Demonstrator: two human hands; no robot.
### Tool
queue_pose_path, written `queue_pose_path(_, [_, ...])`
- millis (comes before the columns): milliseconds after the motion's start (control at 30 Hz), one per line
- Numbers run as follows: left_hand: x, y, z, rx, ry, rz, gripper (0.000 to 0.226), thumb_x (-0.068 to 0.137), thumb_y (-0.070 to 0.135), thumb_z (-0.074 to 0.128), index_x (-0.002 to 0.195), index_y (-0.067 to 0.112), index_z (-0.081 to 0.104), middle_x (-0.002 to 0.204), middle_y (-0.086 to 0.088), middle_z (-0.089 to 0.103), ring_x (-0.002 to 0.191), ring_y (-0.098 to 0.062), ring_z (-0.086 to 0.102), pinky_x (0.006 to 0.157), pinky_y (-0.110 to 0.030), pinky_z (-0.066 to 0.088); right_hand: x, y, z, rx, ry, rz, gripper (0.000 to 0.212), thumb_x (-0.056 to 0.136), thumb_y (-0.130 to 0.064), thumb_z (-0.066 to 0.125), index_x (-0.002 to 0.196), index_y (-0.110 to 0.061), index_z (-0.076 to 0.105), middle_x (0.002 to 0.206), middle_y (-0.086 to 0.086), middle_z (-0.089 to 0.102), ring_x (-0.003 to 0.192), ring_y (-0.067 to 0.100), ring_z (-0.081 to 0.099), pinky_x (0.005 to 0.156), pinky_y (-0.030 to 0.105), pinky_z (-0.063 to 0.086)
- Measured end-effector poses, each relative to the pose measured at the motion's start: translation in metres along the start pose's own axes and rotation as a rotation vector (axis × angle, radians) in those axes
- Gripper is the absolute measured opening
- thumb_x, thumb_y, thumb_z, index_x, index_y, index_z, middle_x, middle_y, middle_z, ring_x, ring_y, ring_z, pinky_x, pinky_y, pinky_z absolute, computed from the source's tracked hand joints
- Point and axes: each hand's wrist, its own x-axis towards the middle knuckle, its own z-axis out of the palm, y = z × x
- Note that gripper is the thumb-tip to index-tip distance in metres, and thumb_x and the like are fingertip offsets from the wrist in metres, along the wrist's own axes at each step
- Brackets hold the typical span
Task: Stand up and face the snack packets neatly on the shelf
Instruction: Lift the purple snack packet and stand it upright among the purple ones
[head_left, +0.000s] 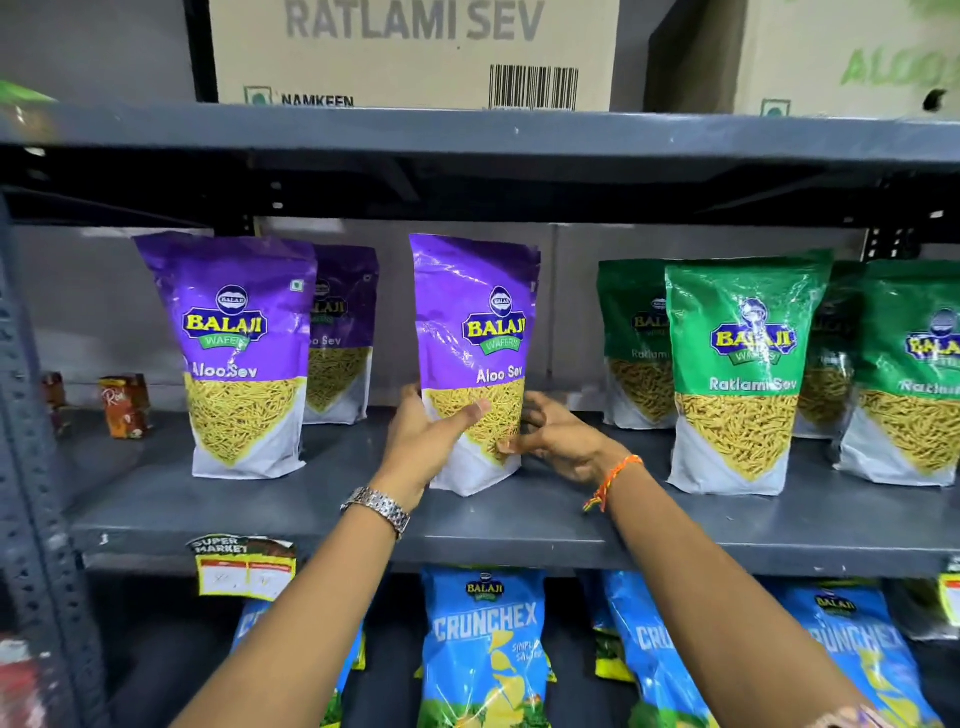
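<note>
A purple Aloo Sev packet (475, 332) stands upright in the middle of the grey shelf (311, 514), turned slightly to the right. My left hand (426, 441) grips its lower left side, thumb across the front. My right hand (558, 439) touches its lower right edge with the fingertips. Another purple Aloo Sev packet (239, 353) stands at the left, facing front, with a third purple packet (340, 332) behind it. Green Ratlami Sev packets (743, 374) stand upright at the right, more of them behind and beside.
Small red-brown cartons (124, 405) sit at the far left of the shelf. Cardboard boxes (415, 52) rest on the shelf above. Blue Crunchex packets (483, 644) fill the shelf below. A yellow price tag (244, 566) hangs on the shelf's front lip. A perforated upright (36, 519) borders the left.
</note>
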Motion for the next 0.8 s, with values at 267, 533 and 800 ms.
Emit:
queue_pose_path(267, [0.037, -0.028, -0.034, 0.022, -0.260, -0.056, 0.060, 0.071, -0.016, 0.077, 0.124, 0.004, 0.058, 0.126, -0.018, 0.070, 0.120, -0.031, 0.064, 0.104, -0.041, 0.054, -0.008, 0.011, 0.021, -0.431, 0.302, -0.154, 0.086, 0.051, -0.024, 0.099, 0.121, -0.015, 0.051, 0.128, 0.008, 0.065, 0.117, 0.020, 0.061, 0.103, 0.043, 0.052])
queue_pose_path(533, [0.039, -0.033, -0.047, 0.398, -0.296, -0.054, 0.101, 0.059, 0.001, 0.092, 0.138, 0.001, 0.030, 0.142, -0.011, 0.053, 0.136, -0.027, 0.051, 0.114, -0.046, 0.044, -0.011, 0.019, 0.012, -0.281, -0.050, -0.136, 0.060, 0.077, 0.005, 0.080, 0.133, -0.003, 0.062, 0.135, 0.014, 0.068, 0.122, 0.026, 0.066, 0.111, 0.042, 0.049])
queue_pose_path(800, [0.010, -0.029, -0.063, 0.528, -0.391, 0.022, 0.112, 0.067, 0.023, 0.091, 0.148, 0.010, 0.015, 0.130, 0.007, 0.047, 0.130, -0.014, 0.042, 0.117, -0.036, 0.037, -0.050, 0.018, 0.022, -0.545, 0.057, -0.166, 0.081, 0.045, -0.054, 0.093, 0.111, -0.010, 0.076, 0.113, 0.005, 0.079, 0.112, 0.023, 0.073, 0.104, 0.050, 0.054])
